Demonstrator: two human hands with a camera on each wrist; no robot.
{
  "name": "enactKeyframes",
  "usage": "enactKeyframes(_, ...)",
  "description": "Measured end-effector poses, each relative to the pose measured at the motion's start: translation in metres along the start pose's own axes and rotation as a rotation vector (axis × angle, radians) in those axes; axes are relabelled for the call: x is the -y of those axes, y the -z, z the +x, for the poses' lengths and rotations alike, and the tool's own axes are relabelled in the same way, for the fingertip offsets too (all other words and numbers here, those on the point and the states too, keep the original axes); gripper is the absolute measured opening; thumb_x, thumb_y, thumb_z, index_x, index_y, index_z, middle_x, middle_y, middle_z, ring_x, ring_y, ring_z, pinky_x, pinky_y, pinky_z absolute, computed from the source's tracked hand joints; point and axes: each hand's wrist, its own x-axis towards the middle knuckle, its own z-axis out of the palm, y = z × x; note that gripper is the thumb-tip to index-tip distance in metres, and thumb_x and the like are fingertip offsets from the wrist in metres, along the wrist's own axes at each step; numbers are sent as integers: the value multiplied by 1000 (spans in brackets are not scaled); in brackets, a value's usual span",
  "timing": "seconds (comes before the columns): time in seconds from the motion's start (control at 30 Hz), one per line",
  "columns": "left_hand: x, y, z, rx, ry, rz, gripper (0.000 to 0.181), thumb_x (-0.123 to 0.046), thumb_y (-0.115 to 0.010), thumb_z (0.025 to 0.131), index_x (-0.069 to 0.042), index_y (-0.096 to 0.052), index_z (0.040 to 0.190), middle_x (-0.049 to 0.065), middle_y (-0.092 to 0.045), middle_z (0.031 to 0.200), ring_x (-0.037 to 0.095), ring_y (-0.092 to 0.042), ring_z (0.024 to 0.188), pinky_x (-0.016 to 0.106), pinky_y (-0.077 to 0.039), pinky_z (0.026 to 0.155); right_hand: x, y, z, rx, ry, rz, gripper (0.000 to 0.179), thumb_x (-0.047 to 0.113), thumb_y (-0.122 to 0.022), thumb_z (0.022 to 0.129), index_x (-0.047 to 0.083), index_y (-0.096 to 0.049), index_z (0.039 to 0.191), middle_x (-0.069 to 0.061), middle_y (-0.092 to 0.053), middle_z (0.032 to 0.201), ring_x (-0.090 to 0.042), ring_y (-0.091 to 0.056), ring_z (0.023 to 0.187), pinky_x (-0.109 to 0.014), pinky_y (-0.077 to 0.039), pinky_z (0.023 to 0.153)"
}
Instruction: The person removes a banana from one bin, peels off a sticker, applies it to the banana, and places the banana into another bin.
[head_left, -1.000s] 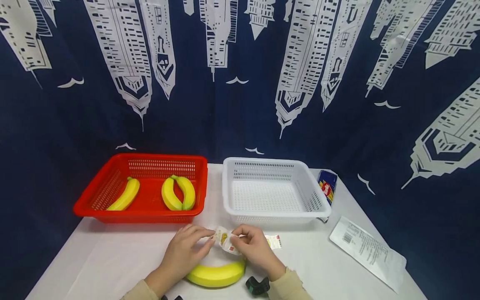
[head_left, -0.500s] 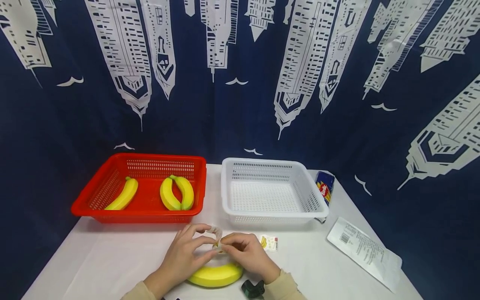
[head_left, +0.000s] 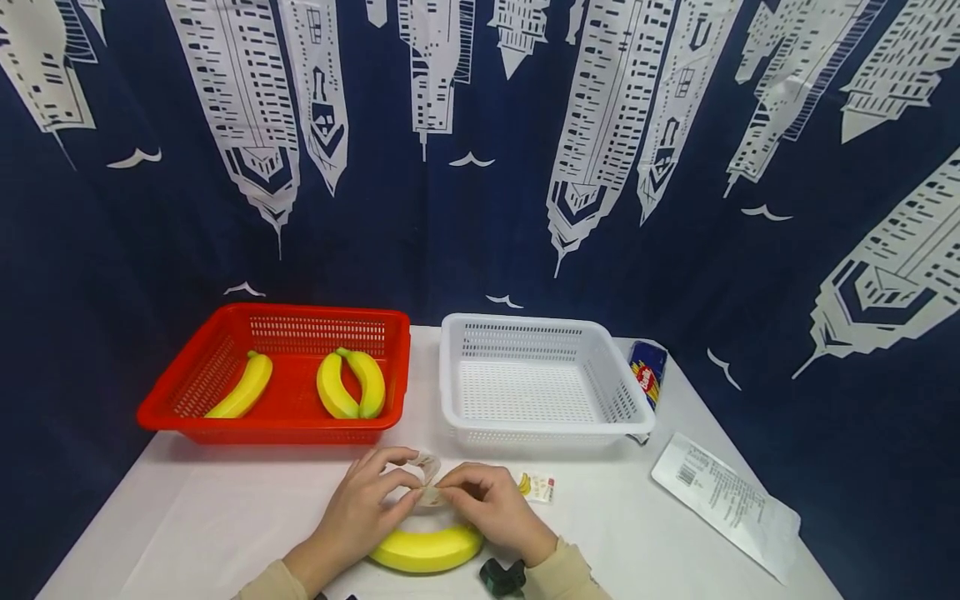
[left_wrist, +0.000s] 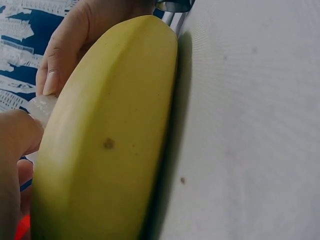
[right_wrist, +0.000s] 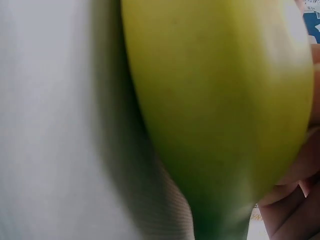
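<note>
Above a yellow banana (head_left: 426,552) on the white table, my left hand (head_left: 362,510) and right hand (head_left: 497,505) meet at a small, thin, pale label (head_left: 431,497). Both pinch it between thumb and fingers, and it curls up in a loop between them. Banana print showed on it a moment ago; now its pale side faces me. In the left wrist view a bit of the label (left_wrist: 44,107) shows behind the banana (left_wrist: 102,135). The banana (right_wrist: 220,100) hides most of my right hand in the right wrist view. A similar printed label (head_left: 536,487) lies just beyond my right hand.
A red basket (head_left: 292,430) with 3 bananas stands back left, a white basket (head_left: 547,427) back right. Beside the white one lies a blue packet (head_left: 647,371); nearer, a silvery pouch (head_left: 727,500). A small dark object (head_left: 502,577) sits by my right wrist.
My right hand has moved slightly left, closer to my left hand. The label between them has bent from a fairly flat, print-out position into a loop with its pale side showing.
</note>
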Motion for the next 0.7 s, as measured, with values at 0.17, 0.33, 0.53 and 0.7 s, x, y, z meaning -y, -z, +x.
enactKeyframes(0.17, 1, 0, -1, 21, 39, -6, 20, -17, -86, 80, -27, -72, 90, -4, -68, 121, 15, -64, 111, 41, -50, 90, 4, 1, -1, -41, -93, -49, 12, 13, -67, 100, 5, -75, 105, -21, -72, 87, 2, -49, 55, -20, -45, 47)
enactKeyframes(0.33, 0, 2, 0, -21, 41, -32, 23, -13, -87, 80, -25, -73, 93, -6, -68, 115, 13, -66, 105, 34, -53, 88, 4, 4, 0, -164, -183, -144, 12, 17, -68, 100, 10, -76, 104, -15, -72, 83, -1, -51, 52, -21, -47, 47)
enactKeyframes(0.53, 1, 4, 0, -104, 42, -32, 28, -6, -88, 75, -22, -73, 92, -9, -68, 108, 12, -68, 94, 22, -52, 85, -3, 8, 1, -334, -309, -242, 8, 14, -69, 99, 13, -76, 99, -8, -71, 78, -5, -55, 52, -20, -46, 46)
enactKeyframes(0.7, 3, 5, -2, -99, 88, -62, 27, -5, -86, 77, -23, -73, 93, -12, -66, 105, 9, -67, 92, 18, -52, 82, -6, 10, 1, -417, -349, -338, 8, 9, -68, 97, 12, -76, 97, 0, -63, 65, -5, -52, 46, -19, -42, 41)
